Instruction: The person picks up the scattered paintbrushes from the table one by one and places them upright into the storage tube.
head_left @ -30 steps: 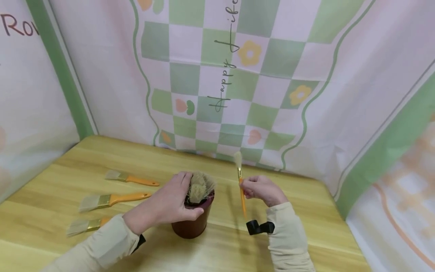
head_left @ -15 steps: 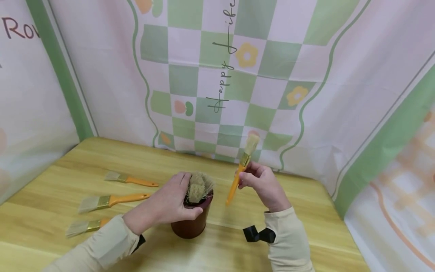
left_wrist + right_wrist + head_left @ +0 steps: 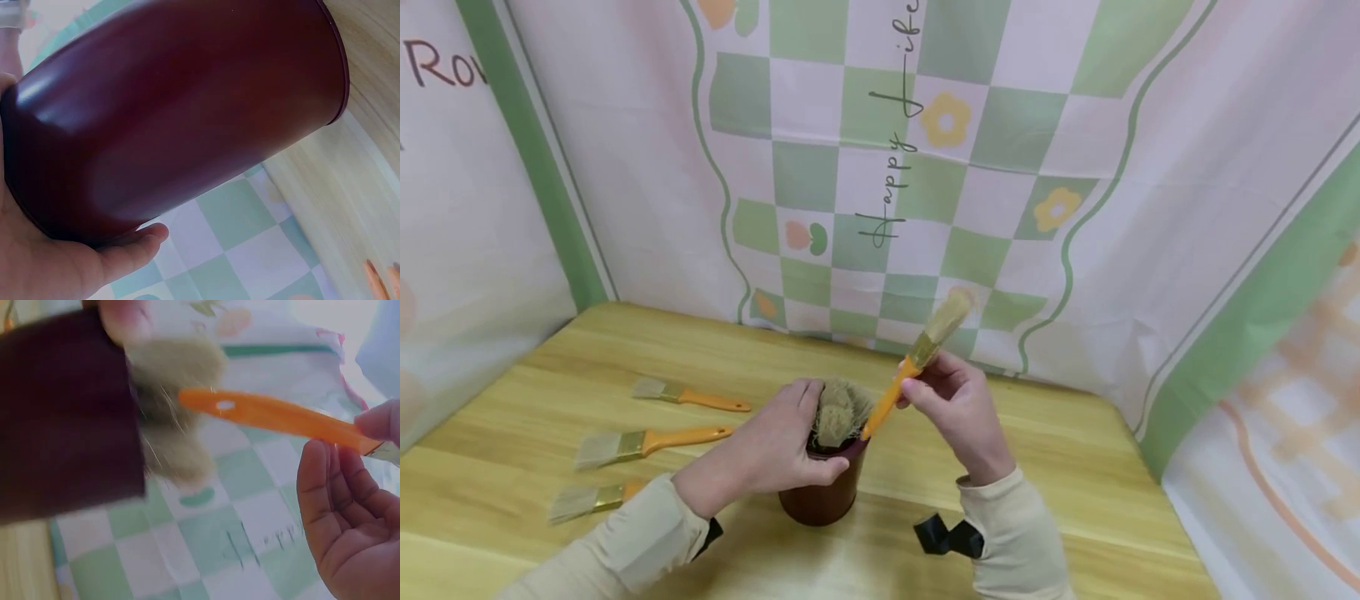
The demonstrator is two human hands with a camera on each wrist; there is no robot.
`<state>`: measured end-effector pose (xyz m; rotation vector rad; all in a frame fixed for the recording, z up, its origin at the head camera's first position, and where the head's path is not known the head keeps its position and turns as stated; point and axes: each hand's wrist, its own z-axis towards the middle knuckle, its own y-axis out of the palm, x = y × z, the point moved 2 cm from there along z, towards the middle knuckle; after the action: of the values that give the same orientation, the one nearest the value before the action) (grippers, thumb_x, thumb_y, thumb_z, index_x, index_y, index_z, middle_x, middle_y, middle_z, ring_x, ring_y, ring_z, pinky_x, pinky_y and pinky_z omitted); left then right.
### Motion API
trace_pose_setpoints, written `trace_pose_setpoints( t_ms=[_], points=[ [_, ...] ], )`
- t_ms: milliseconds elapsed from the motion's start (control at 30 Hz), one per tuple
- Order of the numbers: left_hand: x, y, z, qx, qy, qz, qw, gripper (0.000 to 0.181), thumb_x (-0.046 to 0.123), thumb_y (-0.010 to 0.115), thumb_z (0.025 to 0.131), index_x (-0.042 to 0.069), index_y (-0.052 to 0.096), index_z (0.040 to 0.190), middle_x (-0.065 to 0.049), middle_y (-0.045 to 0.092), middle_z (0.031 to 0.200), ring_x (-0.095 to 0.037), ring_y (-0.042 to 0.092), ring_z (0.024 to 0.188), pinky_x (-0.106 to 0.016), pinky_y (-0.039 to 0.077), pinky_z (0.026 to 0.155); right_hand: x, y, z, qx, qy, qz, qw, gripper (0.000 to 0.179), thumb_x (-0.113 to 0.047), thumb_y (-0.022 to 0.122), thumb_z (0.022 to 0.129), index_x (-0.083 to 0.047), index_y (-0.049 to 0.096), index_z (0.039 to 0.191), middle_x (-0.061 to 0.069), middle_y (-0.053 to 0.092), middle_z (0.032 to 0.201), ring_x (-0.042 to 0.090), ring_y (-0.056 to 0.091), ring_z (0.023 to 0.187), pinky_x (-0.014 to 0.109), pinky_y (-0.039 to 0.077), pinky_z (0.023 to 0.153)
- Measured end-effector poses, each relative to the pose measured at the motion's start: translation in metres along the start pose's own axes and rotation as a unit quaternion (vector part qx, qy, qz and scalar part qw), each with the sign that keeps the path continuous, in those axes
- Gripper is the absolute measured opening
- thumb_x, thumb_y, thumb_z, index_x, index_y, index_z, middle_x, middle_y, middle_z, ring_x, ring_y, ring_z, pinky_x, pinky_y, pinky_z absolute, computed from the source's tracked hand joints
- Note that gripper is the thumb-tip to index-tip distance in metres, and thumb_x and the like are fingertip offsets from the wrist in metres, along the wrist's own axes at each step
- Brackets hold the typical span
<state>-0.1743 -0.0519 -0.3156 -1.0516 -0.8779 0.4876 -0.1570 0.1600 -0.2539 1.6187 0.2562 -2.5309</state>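
Observation:
A dark red-brown round holder (image 3: 823, 492) stands upright on the table, also large in the left wrist view. My left hand (image 3: 775, 442) grips it by the rim, thumb on the near side and fingers round the far side. Two tan bristly clumps (image 3: 838, 417) stick up out of its mouth. To the right, my right hand (image 3: 958, 408) pinches a paintbrush (image 3: 891, 400) by its orange handle near the metal band. The brush is tilted, pale bristles up and away, handle end down at the holder's rim. In the right wrist view that handle end (image 3: 206, 400) overlaps the clumps.
Three more paintbrushes lie on the wooden table (image 3: 550, 375) at the left: a small one (image 3: 688, 394), a wider one (image 3: 651, 442) and a third (image 3: 595, 500) partly behind my left sleeve. A checkered cloth (image 3: 880, 167) hangs along the table's back edge.
My right hand has turned the paintbrush from near upright to a slant and moved it left, bringing its handle end to the holder's rim. My left hand and the holder have stayed put.

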Motion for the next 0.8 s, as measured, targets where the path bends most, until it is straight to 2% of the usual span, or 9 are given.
trace_pose_setpoints(
  t_ms=[100,200,300,433,633,800],
  points=[
    [0.0,0.001,0.0,0.008,0.009,-0.001,0.9999,0.1,0.059,0.062,0.078,-0.015,0.034,0.141,-0.031,0.044,0.14,-0.041,0.046,0.129,-0.048,0.043,0.105,0.0,0.016,-0.002,-0.016,-0.012,-0.021,0.9996,0.012,0.005,0.061,0.086,0.009,0.061,0.098,-0.01,0.067,0.085,0.007,0.064,0.073,0.025,0.057,0.069],
    [-0.001,0.001,0.0,0.014,0.011,-0.005,0.9998,0.099,0.058,0.062,0.078,-0.014,0.035,0.14,-0.03,0.045,0.138,-0.04,0.048,0.127,-0.048,0.045,0.102,-0.001,0.028,-0.004,-0.025,-0.038,-0.061,0.9971,0.014,0.006,0.063,0.084,0.013,0.061,0.096,-0.008,0.067,0.084,0.006,0.064,0.076,0.026,0.057,0.069],
    [-0.002,0.001,0.0,0.02,0.014,-0.009,0.9997,0.098,0.058,0.063,0.078,-0.012,0.036,0.14,-0.028,0.047,0.136,-0.038,0.05,0.124,-0.046,0.047,0.101,-0.003,0.036,-0.004,-0.03,-0.063,-0.103,0.9923,0.009,0.006,0.064,0.083,0.009,0.064,0.092,0.005,0.068,0.081,0.004,0.063,0.078,0.029,0.058,0.07],
    [-0.002,0.001,0.001,0.028,0.024,-0.009,0.9993,0.095,0.056,0.064,0.077,-0.011,0.038,0.139,-0.026,0.05,0.133,-0.035,0.052,0.121,-0.044,0.048,0.1,-0.004,0.043,-0.003,-0.041,-0.082,-0.121,0.9885,0.007,0.008,0.064,0.081,0.005,0.065,0.087,0.02,0.066,0.078,0.004,0.062,0.075,0.032,0.059,0.069],
    [-0.001,0.001,0.0,0.031,0.036,-0.013,0.9988,0.09,0.055,0.065,0.077,-0.007,0.041,0.138,-0.022,0.052,0.129,-0.031,0.053,0.116,-0.042,0.049,0.098,-0.002,0.047,-0.005,-0.047,-0.098,-0.155,0.982,0.01,0.009,0.066,0.078,0.002,0.065,0.085,0.017,0.066,0.077,0.006,0.063,0.074,0.03,0.059,0.066],
    [-0.001,0.0,0.0,0.009,0.015,-0.012,0.9998,0.095,0.058,0.062,0.079,-0.01,0.036,0.141,-0.026,0.048,0.136,-0.035,0.051,0.121,-0.045,0.047,0.1,-0.001,0.048,-0.005,-0.048,-0.089,-0.189,0.9767,0.015,0.008,0.064,0.078,0.001,0.067,0.091,0.015,0.069,0.086,0.015,0.067,0.077,0.027,0.059,0.066]
  ],
)
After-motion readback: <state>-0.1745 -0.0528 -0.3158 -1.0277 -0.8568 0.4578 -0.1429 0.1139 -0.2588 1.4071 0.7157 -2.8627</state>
